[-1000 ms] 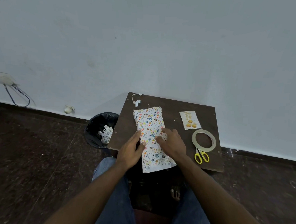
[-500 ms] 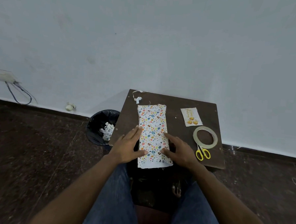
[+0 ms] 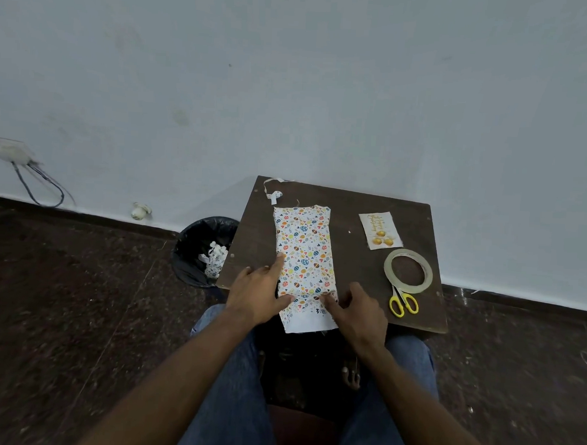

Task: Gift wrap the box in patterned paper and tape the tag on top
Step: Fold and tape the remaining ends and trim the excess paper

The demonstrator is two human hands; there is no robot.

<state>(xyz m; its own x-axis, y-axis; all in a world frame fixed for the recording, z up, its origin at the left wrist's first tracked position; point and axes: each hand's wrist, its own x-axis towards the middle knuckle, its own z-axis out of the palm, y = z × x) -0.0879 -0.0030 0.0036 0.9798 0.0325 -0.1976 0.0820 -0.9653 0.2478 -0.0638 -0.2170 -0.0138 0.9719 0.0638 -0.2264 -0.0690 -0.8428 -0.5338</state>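
Here the paper-covered box (image 3: 304,257) lies lengthwise on the counter (image 3: 351,259), its near flap hanging over the front edge. The left hand (image 3: 259,295) lies flat against its left side, fingers straight; the right hand (image 3: 359,311) presses extended fingers on its near right corner. Tag (image 3: 380,231), tape (image 3: 408,270) and scissors (image 3: 403,303) sit to the right.

The box is fully hidden inside the patterned paper (image 3: 304,257), so its shape cannot be told. The gold lettering on the tag (image 3: 380,230), to the right of the paper, is too small to read. The yellow scissors (image 3: 403,301) have their blades tucked under the tape roll (image 3: 408,271), and both forearms are cut off by the bottom edge.
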